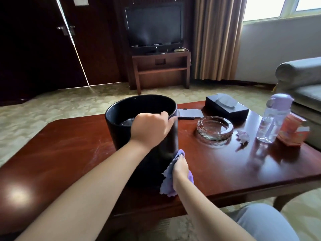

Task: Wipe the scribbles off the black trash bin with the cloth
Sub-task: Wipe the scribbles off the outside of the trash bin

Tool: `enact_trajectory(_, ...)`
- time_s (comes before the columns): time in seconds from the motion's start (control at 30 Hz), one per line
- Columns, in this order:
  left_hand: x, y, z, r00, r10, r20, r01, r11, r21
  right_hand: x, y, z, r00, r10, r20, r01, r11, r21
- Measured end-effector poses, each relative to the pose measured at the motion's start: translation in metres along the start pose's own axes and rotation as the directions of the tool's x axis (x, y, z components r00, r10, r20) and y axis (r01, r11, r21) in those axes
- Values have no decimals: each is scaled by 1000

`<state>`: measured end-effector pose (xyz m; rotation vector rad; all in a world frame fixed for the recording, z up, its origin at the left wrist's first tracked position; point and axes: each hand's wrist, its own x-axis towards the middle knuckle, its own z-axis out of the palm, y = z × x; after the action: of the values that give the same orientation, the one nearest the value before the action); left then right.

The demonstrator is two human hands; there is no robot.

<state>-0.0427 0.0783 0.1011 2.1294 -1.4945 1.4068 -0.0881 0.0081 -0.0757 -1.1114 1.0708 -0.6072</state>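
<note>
I've got the black bin standing upright on the near-middle of the wooden table. My left hand curls over its near rim, fingers hooked inside, holding it steady. My right hand grips the purple cloth, bunched tight, pressed against the bin's near right side low down. I can't make out any scribbles from here. To the right sit a glass ashtray, a black tissue box farther back, and a clear bottle with a lilac cap.
</note>
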Motion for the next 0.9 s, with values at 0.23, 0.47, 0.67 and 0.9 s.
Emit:
enact_trajectory(0.23,-5,-9,3,993,66,-102,-75,993,-87,-52,18,-4,953,-178,-246,177,984,-27)
enact_trajectory(0.47,-2,29,5,981,-145,-128,146,989,-2,-59,26,8,950,-178,-258,173,984,-41)
enact_trajectory(0.67,-12,1,6,969,-160,-190,137,982,-128,-30,-3,-16,995,-33,-95,45,991,126)
enact_trajectory(0.9,-29,-26,-1,964,-146,-223,111,980,-163,-28,-13,-14,921,353,-166,-322,928,186)
